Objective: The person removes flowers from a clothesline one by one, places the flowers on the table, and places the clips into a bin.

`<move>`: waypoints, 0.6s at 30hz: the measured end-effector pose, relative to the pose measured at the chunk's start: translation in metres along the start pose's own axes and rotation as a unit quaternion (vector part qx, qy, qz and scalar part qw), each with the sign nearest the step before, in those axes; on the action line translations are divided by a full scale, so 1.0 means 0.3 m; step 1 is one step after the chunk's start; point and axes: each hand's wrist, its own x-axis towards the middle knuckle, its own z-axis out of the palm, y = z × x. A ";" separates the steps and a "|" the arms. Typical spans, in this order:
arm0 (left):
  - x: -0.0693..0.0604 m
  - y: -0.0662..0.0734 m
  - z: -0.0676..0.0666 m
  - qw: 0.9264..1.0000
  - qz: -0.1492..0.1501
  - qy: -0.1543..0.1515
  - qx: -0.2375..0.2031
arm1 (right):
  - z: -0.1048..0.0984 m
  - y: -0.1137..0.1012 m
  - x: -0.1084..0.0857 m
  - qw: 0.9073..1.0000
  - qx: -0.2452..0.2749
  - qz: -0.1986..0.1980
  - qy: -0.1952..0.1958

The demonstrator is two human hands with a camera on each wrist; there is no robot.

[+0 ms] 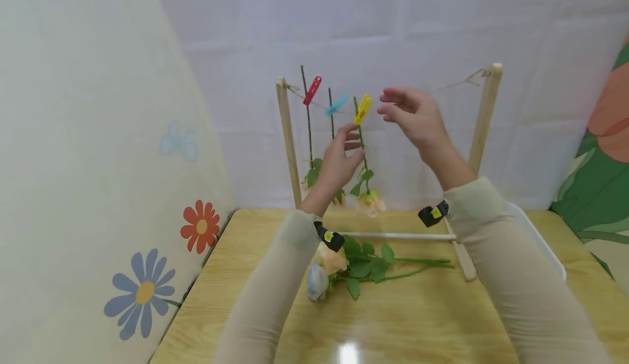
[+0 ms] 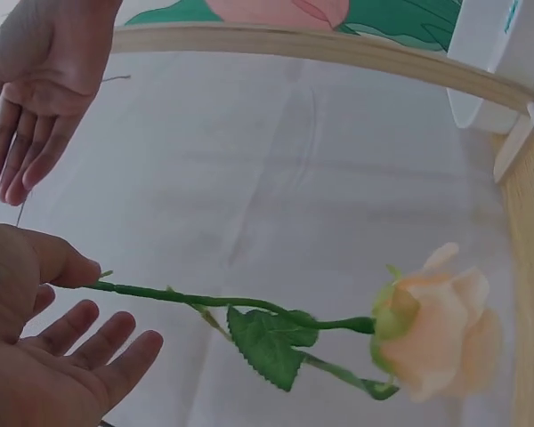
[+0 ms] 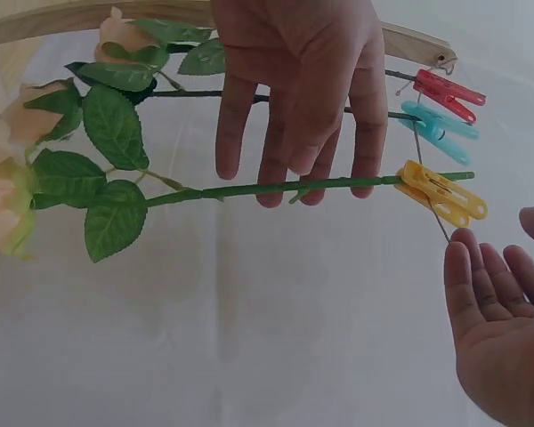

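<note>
A peach rose (image 1: 371,204) hangs head-down from a string, its green stem (image 3: 240,190) clamped by a yellow clothespin (image 1: 363,109) (image 3: 436,191). My left hand (image 1: 340,159) (image 3: 303,80) is at that stem just below the clothespin, fingers spread and loose; in the left wrist view its thumb (image 2: 67,261) overlaps the stem's upper part. Whether it touches cannot be told. My right hand (image 1: 417,118) (image 3: 507,311) is raised to the right of the clothespin, fingers extended and nothing held, fingertips close to the string. Left of it, a blue clothespin (image 1: 337,105) and a red one (image 1: 312,90) hold dark stems.
The string is tied between two wooden posts (image 1: 289,140) (image 1: 484,121), with a white rod (image 1: 403,236) low between them. Loose roses, one peach (image 1: 332,259) and one bluish (image 1: 317,282), lie on the wooden table (image 1: 393,320). A white tray (image 1: 540,241) is at the right, partly behind my right sleeve.
</note>
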 end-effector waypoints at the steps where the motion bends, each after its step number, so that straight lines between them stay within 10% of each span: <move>1: 0.001 -0.001 0.002 1.000 -0.001 0.001 -0.007 | 0.008 0.001 0.005 1.000 -0.007 -0.001 0.001; 18: -0.012 -0.043 0.069 0.996 -0.007 0.025 -0.084 | 0.056 -0.011 0.019 0.998 -0.061 0.020 -0.007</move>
